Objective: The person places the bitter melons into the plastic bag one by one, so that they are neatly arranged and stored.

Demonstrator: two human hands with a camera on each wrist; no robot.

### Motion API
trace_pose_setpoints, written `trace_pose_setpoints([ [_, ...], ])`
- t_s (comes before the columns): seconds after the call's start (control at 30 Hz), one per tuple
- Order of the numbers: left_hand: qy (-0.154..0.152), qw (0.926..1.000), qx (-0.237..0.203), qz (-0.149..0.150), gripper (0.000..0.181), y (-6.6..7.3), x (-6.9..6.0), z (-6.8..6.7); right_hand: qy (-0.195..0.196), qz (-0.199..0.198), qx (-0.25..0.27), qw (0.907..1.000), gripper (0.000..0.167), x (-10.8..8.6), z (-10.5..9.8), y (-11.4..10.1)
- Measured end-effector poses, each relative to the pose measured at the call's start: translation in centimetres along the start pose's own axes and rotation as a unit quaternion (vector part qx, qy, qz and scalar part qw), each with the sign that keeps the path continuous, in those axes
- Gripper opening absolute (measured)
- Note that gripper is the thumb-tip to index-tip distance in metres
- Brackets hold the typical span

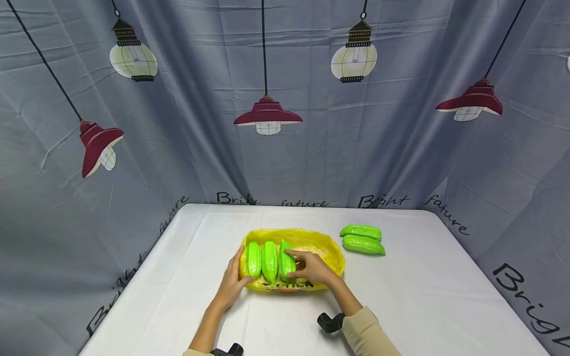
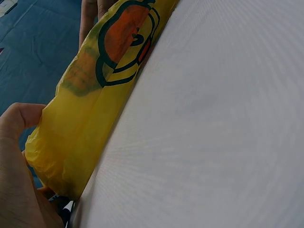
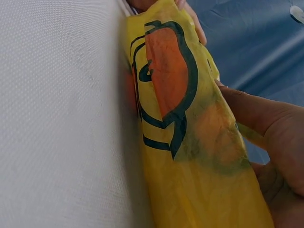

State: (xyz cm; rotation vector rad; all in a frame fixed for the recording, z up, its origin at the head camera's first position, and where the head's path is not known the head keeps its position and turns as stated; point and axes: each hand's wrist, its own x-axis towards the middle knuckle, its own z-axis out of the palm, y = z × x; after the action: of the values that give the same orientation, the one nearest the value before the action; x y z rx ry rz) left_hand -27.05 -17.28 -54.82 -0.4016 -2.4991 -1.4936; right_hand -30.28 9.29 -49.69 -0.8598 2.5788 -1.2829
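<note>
A yellow oval basket [image 1: 313,241], covered in thin plastic with a printed cartoon duck, sits on the white table. Inside its left half, three glossy green ridged fruits, perhaps star fruits, lie side by side. My left hand [image 1: 230,282] grips the basket's left end, thumb at the front rim, fingers along the outer side. With thumb and fingers, my right hand [image 1: 315,267] pinches the rightmost green fruit [image 1: 285,262]. Next to it are the middle fruit [image 1: 269,262] and the left fruit [image 1: 254,259]. Both wrist views mostly show the basket's printed wall [image 2: 90,123]; the fruits are hidden there.
Two more green fruits, a rear one [image 1: 361,231] and a front one [image 1: 362,244], lie together on the table [image 1: 423,296] right of the basket. A grey curtain [image 1: 307,163] with printed lamps hangs behind the table and along its sides.
</note>
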Motion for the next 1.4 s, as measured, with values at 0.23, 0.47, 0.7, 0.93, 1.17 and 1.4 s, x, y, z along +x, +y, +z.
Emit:
trace_pose_setpoints([
  [0.23, -0.002, 1.0000, -0.003, 0.002, 0.086, 0.06, -0.07, -0.02, -0.010, 0.007, 0.002, 0.9999, 0.067, 0.11, 0.07, 0.25],
  [0.47, -0.001, 1.0000, -0.003, 0.006, 0.086, 0.06, -0.07, -0.02, -0.017, 0.009, 0.008, 0.9998, 0.066, 0.18, 0.21, 0.41],
  [0.7, -0.007, 1.0000, 0.003, -0.003, 0.087, -0.04, -0.22, 0.08, -0.022, 0.017, 0.016, 0.9995, 0.065, 0.18, 0.40, 0.69],
  [0.93, 0.000, 1.0000, -0.001, 0.004, 0.086, -0.10, -0.05, 0.08, -0.028, -0.006, 0.032, 0.9991, 0.062, 0.21, 0.19, 0.65],
  [1.17, -0.001, 1.0000, 0.005, 0.005, 0.085, -0.05, -0.01, 0.05, -0.031, -0.010, 0.025, 0.9992, 0.059, 0.23, -0.12, 0.70],
  [1.4, 0.002, 0.9999, 0.010, 0.012, 0.085, 0.10, -0.05, -0.01, -0.034, -0.001, 0.013, 0.9993, 0.054, 0.02, -0.30, 0.87],
])
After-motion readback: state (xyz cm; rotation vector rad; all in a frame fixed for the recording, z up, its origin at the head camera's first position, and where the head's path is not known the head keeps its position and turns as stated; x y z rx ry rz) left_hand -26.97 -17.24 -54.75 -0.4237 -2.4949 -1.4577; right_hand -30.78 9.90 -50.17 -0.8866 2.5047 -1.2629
